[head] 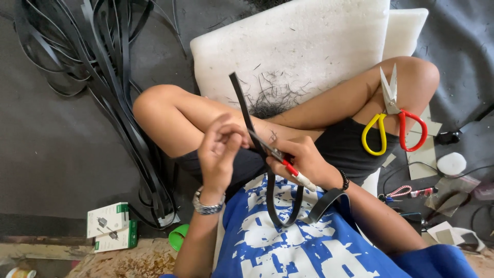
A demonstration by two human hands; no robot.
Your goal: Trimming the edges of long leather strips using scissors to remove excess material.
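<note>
I sit cross-legged on the floor. My left hand pinches a long black strap that rises from my lap toward the white foam. My right hand grips a small knife with a red and white handle, its blade laid against the strap just beside my left fingers. The strap loops down over my blue shirt and curls back up near my right wrist. Big scissors with one yellow and one red handle rest on my right thigh, blades pointing away.
A white foam block lies beyond my knees, strewn with thin black shavings. A heap of black straps spreads at the left. Small white and green boxes sit at lower left. Cables, cardboard scraps and a white round piece lie at right.
</note>
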